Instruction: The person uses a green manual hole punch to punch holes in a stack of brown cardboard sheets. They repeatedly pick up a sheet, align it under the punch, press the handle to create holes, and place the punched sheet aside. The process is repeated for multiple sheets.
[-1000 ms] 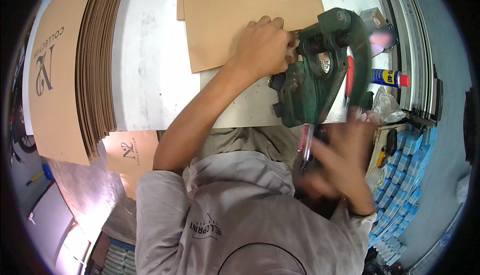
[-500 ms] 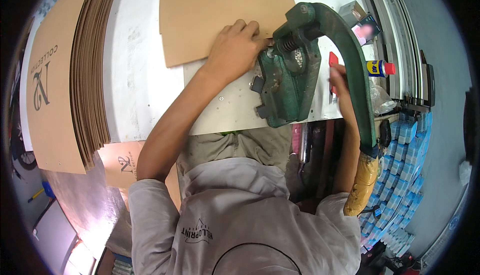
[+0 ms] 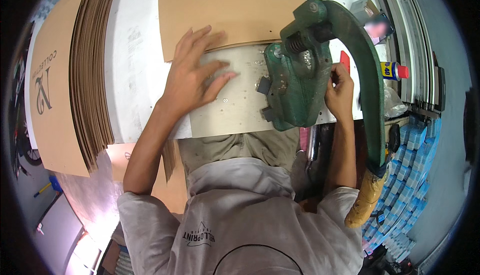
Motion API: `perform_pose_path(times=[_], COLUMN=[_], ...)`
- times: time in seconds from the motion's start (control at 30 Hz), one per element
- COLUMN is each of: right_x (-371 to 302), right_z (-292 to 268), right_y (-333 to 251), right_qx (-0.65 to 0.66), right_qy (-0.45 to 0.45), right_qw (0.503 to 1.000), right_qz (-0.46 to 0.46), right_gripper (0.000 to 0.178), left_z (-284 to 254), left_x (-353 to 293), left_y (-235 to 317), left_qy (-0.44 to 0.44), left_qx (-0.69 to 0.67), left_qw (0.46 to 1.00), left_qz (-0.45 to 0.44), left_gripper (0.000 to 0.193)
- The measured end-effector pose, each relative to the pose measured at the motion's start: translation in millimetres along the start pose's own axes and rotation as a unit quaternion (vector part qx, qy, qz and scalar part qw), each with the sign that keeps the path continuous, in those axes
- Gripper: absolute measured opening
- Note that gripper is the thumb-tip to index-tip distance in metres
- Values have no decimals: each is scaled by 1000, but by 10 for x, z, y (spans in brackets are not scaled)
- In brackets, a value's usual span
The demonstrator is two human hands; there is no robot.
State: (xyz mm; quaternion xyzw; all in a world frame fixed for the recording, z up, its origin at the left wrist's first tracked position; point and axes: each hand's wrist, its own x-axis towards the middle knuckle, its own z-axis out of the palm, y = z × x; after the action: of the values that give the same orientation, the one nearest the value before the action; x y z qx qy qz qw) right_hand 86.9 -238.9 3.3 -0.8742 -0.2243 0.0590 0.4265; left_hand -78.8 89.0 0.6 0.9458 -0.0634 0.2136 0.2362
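Brown sheet lying beyond the green press

Your white worktop carries the work; a stack of brown sheets runs along its left edge, too many to count, and whether they are worked or waiting you cannot tell from here; the brown sheet lies toward the far edge, its near side crossing a grey metal plate; a small dark spot near its right corner may be a punched hole, which would make it at least partly done; whether that corner sits under the press head is hidden.

The green press stands at the near edge, right of the middle; its lever arcs down past that edge to a tan-wrapped handle, fencing your right side from the things beyond.

Your left hand is blurred, fingers spread wide over plate and sheet, with nothing visible in its grip; your right hand is curled between press and lever, just beside a red object; whether it holds anything you cannot tell.

Toward the right edge are a phone, a clear plastic bag and a red-capped can.
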Motion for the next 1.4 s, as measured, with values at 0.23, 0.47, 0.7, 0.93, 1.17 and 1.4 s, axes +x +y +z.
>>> perform_pose_path(times=[0.23,0.47,0.7,0.93,1.17,1.4], right_x=[429,460,571,377,377,-442], right_z=[406,283,501,344,-281,-714], right_y=[-68,-164,-37,39,-244,-1326], right_qx=[163,144,482,404,58,-169], right_qy=[-137,-154,-55,-46,-154,-44], right_qw=[976,977,844,895,951,942], right_qz=[-40,38,227,185,262,-286], right_gripper=[35,28,21,16,16,59], left_z=[26,155,632,635,700,690], left_x=[94,229,687,650,720,674], left_y=[-389,-359,165,455,490,485], left_qy=[-22,5,62,55,22,29], left_qx=[60,57,17,-56,-85,-65], left_qw=[993,997,998,996,995,996], left_qz=[-99,-47,-11,-37,-50,-55], left_gripper=[42,41,30,31,31,30])
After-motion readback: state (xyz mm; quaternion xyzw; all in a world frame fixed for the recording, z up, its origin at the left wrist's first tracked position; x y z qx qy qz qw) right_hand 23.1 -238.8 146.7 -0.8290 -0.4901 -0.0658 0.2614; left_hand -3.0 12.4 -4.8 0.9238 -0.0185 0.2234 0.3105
